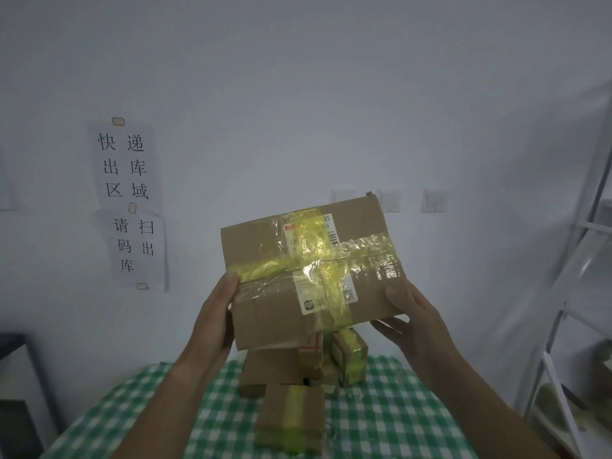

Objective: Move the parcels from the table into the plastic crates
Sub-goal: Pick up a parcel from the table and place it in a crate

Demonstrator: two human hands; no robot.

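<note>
From the head view, a big flat brown cardboard parcel with shiny yellow tape and white labels [313,271] is up in the air, high over the bench with the green and white checked cloth [397,409]. Both hands hold it. The left hand [215,313] grips its left short side, with the thumb on top. The right hand [409,313] grips its right short side, thumb on top and fingers under the bottom edge. So the parcel sits right between the two hands, and its long side runs left to right, tipped a little so the right end is higher. Each hand is just as near to it as the other.

Below it, more small brown taped parcels [291,415] sit in a bunch near the middle and far edge of the bench. The left and right parts of the bench show only cloth.

No plastic crates show here, so I cannot tell which way the parcel must go. A white metal rack [569,293] stands close on the right, so a swing that way looks tight. The left side looks more open, with a dark thing [13,392] low down there.
</note>
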